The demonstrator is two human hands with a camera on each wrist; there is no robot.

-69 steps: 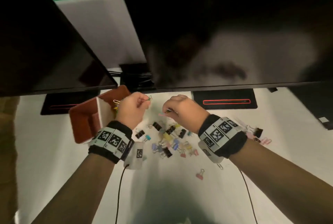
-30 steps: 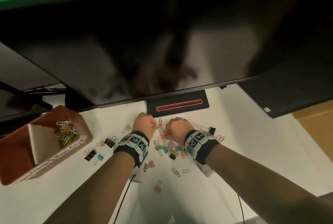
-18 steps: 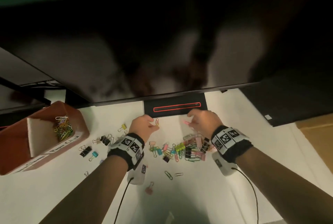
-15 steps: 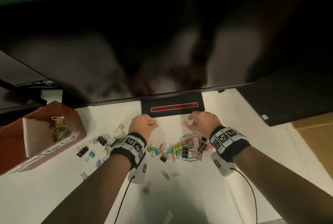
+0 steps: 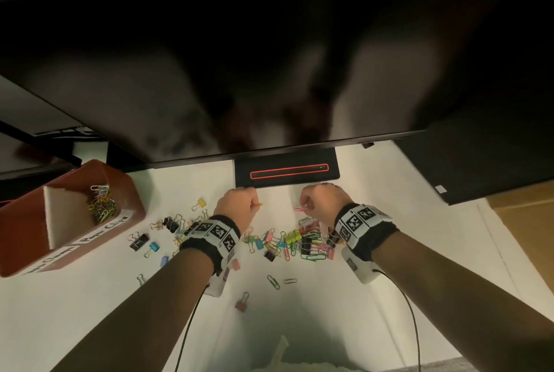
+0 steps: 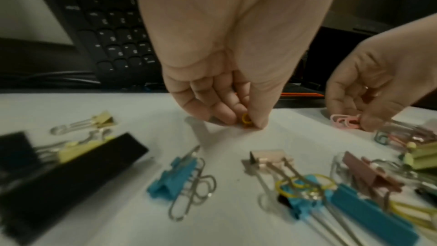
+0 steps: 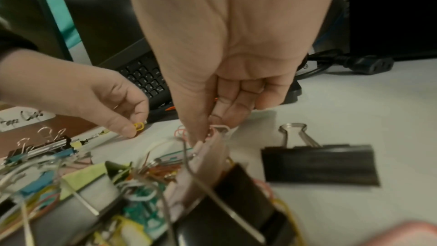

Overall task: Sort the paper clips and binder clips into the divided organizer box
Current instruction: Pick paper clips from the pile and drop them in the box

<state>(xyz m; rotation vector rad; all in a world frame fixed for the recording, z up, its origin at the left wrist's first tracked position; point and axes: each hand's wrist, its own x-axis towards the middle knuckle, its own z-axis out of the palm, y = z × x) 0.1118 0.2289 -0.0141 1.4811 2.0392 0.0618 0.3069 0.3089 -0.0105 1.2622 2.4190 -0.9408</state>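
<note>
Both hands (image 5: 236, 207) (image 5: 322, 204) apparently pinch paper clips (image 6: 246, 119).

Both forearms reach fwd from the bottom of the head view, roughly parallel, each w/ a black wristband carrying square b/w markers and a cabled cam unit under the wrist. Left hand (image 5: 236, 205) is knuckles-up, fingers curled down, thumb and index tips pinching a yellow paper clip (image 6: 246, 119) right at the table surface. Right hand (image 5: 322, 203) sits just beside it, apart, same knuckles-up pose; fingers curled, thumb and fingertips pinching pink paper clips (image 6: 345, 121) low over the table. Wrists slightly bent down. A ring shows on one left finger in the right wrist view.
</note>
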